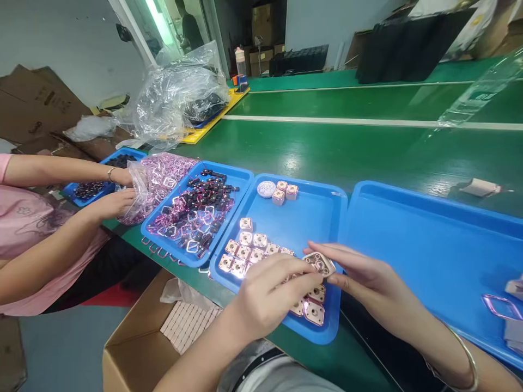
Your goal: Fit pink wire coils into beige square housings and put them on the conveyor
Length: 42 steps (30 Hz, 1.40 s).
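My right hand (pixel 376 277) grips a small pale-pink square housing (pixel 322 263) by its edges, thumb below and fingers above. Its face, with round holes, is turned up towards me. From the other side my left hand (pixel 272 291) pinches at the same housing, its fingertips against the face; whether a small part sits between them I cannot make out. Beneath both hands is a blue tray (pixel 310 218) with rows of similar square housings (pixel 244 252), partly hidden by my left hand. At its far end lie a few stacked pink blocks (pixel 279 196) and a round whitish piece (pixel 267 189).
To the left, another blue tray (pixel 245 177) holds black parts and pink metal frames (pixel 196 218). A co-worker's hands (pixel 118 196) hold a plastic bag of pink frames (pixel 163 174). At right, a third tray (pixel 408 228) contains a loose frame (pixel 502 306). A cardboard box (pixel 122 348) stands below.
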Motion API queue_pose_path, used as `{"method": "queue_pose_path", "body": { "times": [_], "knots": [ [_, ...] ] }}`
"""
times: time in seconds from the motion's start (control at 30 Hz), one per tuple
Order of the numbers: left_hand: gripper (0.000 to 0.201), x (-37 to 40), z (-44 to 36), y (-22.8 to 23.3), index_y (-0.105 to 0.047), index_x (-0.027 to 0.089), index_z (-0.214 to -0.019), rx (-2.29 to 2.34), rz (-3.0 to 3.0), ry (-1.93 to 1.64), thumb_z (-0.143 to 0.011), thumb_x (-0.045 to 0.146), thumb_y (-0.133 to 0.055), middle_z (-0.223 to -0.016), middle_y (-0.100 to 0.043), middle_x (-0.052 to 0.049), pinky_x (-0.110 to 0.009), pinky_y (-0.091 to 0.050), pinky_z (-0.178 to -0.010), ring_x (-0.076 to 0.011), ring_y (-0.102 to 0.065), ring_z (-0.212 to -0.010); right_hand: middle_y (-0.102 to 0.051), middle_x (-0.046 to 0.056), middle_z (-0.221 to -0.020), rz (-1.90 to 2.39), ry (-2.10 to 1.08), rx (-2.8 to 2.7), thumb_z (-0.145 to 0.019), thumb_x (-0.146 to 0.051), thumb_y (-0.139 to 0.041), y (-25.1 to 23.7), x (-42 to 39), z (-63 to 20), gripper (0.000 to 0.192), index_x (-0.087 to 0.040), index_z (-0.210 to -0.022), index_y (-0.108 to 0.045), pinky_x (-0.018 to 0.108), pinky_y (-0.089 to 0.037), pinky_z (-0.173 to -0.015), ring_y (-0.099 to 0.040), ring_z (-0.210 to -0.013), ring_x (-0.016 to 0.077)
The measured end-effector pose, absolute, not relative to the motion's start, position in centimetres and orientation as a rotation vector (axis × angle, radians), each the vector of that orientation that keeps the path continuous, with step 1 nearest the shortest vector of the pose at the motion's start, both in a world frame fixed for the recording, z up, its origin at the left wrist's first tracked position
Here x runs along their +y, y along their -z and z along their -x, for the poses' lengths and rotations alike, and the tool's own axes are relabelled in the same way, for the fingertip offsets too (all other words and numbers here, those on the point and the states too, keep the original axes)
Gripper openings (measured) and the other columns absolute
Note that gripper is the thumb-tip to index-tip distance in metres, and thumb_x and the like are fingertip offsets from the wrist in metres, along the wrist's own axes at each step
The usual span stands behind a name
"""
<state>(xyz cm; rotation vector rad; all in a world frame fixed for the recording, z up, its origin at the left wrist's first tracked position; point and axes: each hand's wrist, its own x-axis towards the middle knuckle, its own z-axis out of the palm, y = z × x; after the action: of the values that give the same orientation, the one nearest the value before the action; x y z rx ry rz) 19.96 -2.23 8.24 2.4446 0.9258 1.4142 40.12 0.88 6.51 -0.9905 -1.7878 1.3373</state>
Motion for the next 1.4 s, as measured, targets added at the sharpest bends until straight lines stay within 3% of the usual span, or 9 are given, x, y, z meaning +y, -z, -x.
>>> {"method": "queue_pose_path", "body": {
  "times": [0.17, 0.37, 0.5, 0.7, 0.83, 1.03, 1.27, 1.4],
  "knots": [
    [0.006, -2.7, -20.8, -8.1, -0.069, 0.014, -0.082, 1.319, -1.891, -1.445, -0.077, 0.011, -0.071, -0.078, -0.071, -0.003, -0.020, -0.052, -0.071, -0.0121, -0.066, -0.074, -0.066, 0.002, -0.125, 0.982, -1.325, -1.804, -0.087, -0.029, -0.065, -6.3, 0.5, -40.0, 0.037, -0.038, -0.123, -0.063, 0.038, -0.048, -0.099, -0.057, -0.119, 0.0245],
    [0.003, -3.0, -21.2, -8.1, -0.073, 0.019, -0.081, 1.393, -1.509, -1.210, -0.079, 0.020, -0.070, -0.079, -0.071, 0.000, -0.018, -0.049, -0.066, -0.0106, -0.064, -0.073, -0.069, -0.002, -0.112, 0.987, -1.223, -1.817, -0.085, -0.025, -0.067, -5.7, 0.5, -39.8, 0.030, -0.038, -0.112, -0.064, 0.033, -0.050, -0.092, -0.061, -0.108, 0.0203],
    [0.008, -2.6, -21.0, -8.3, -0.075, 0.021, -0.082, 1.394, -1.478, -1.109, -0.083, 0.021, -0.067, -0.079, -0.071, 0.000, -0.020, -0.048, -0.069, -0.0119, -0.065, -0.075, -0.068, 0.000, -0.115, 0.869, -1.092, -1.952, -0.087, -0.022, -0.065, -5.4, 0.7, -39.8, 0.032, -0.036, -0.115, -0.063, 0.033, -0.046, -0.096, -0.058, -0.112, 0.0203],
    [0.007, -2.3, -21.5, -8.1, -0.075, 0.022, -0.079, 1.415, -1.465, -1.182, -0.079, 0.017, -0.070, -0.075, -0.070, 0.001, -0.020, -0.048, -0.066, -0.0112, -0.064, -0.070, -0.066, 0.001, -0.114, 0.920, -1.020, -1.953, -0.089, -0.020, -0.062, -5.1, 0.9, -39.7, 0.032, -0.038, -0.114, -0.064, 0.031, -0.050, -0.090, -0.060, -0.108, 0.0196],
    [0.020, -2.3, -21.3, -7.9, -0.075, 0.022, -0.094, 1.304, -1.513, -1.209, -0.076, 0.016, -0.073, -0.094, -0.070, -0.002, -0.020, -0.052, -0.072, -0.0117, -0.066, -0.076, -0.066, 0.001, -0.112, 0.933, -1.006, -1.831, -0.087, -0.024, -0.064, -5.0, 1.1, -39.7, 0.029, -0.038, -0.112, -0.066, 0.032, -0.050, -0.091, -0.061, -0.106, 0.0208],
    [0.020, -1.9, -20.5, -7.8, -0.074, 0.016, -0.099, 1.281, -1.825, -1.159, -0.083, 0.012, -0.064, -0.091, -0.068, -0.007, -0.021, -0.052, -0.073, -0.0132, -0.065, -0.082, -0.067, 0.001, -0.109, 0.944, -1.053, -1.838, -0.087, -0.024, -0.065, -5.1, 0.9, -39.7, 0.030, -0.040, -0.112, -0.068, 0.030, -0.052, -0.085, -0.063, -0.102, 0.0203],
    [0.008, -1.8, -20.7, -8.1, -0.075, 0.017, -0.081, 1.332, -1.690, -1.185, -0.074, 0.011, -0.074, -0.077, -0.070, -0.003, -0.024, -0.050, -0.068, -0.0145, -0.065, -0.073, -0.069, 0.000, -0.107, 0.934, -1.102, -1.802, -0.086, -0.023, -0.066, -5.4, 0.8, -39.3, 0.033, -0.043, -0.112, -0.068, 0.029, -0.053, -0.083, -0.064, -0.099, 0.0189],
    [0.006, -0.8, -20.2, -8.2, -0.075, 0.019, -0.070, 1.284, -1.540, -1.105, -0.068, 0.018, -0.080, -0.079, -0.059, -0.002, -0.024, -0.046, -0.064, -0.0134, -0.059, -0.073, -0.071, 0.002, -0.103, 0.903, -1.168, -1.753, -0.085, -0.026, -0.068, -5.6, 0.9, -39.4, 0.028, -0.039, -0.109, -0.071, 0.031, -0.055, -0.081, -0.066, -0.095, 0.0205]
  ]
}}
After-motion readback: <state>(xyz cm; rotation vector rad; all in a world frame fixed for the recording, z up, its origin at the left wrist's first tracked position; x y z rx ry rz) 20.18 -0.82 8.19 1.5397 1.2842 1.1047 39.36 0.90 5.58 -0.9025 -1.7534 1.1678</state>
